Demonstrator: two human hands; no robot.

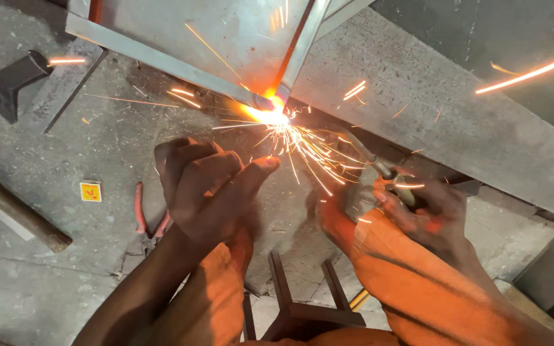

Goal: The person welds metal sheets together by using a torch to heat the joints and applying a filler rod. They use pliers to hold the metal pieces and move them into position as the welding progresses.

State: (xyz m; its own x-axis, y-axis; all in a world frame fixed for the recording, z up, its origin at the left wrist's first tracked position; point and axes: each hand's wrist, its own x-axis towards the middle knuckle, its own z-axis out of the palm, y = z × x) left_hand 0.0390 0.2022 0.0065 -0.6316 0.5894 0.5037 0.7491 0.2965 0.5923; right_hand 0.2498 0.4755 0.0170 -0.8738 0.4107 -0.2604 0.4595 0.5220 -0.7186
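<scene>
Mid-weld: your right hand (421, 208) grips the electrode holder (389, 176), arc sparking at the metal frame (161, 57) joint upper centre, seam unfinished; left hand (209, 189) loosely curled, holding nothing.

- left hand (203, 192): bare, no glove, ring or watch visible
- left forearm below its fingers: bare down to the frame edge, no sleeve on it
- right hand (427, 211): bare too, no glove; lit orange by spark glow
- orange trousers (418, 288): ribbed or woven cloth, creased, covering both knees just below the fingers of each hand
- cloth colour looks uniform, no visible patches, seams or markings
</scene>
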